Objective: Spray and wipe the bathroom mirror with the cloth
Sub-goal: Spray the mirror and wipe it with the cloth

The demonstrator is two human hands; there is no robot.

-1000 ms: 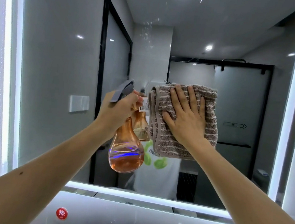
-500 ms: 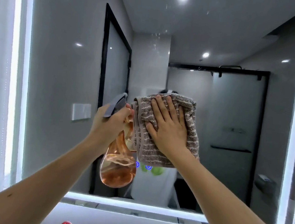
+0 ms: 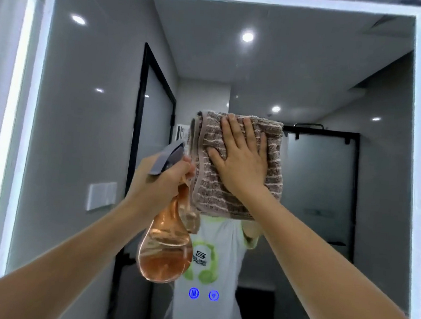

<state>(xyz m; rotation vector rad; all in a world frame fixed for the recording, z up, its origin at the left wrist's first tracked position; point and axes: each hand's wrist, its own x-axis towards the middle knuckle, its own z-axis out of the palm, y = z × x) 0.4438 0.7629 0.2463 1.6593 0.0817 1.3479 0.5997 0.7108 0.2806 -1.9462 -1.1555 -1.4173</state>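
Mirror [image 3: 79, 135]: wall-mounted, edged by a glowing white light strip, filling nearly the whole view; it reflects grey walls, ceiling spotlights and a black-framed glass door
Cloth [image 3: 237, 187]: brown towel with pale stripes, folded, pressed flat against the glass near the mirror's centre
Spray bottle [image 3: 165, 252]: amber, translucent and bulbous, with a grey trigger head, hanging tilted just left of the cloth, partly filled with liquid
Right hand [image 3: 242, 159]: flat on the cloth, fingers spread, palm pushing it onto the mirror (not curled around it)
Left hand [image 3: 162, 178]: wrapped closed around the spray bottle's neck below the trigger
Touch icons [image 3: 204, 294]: two blue glowing symbols low on the glass
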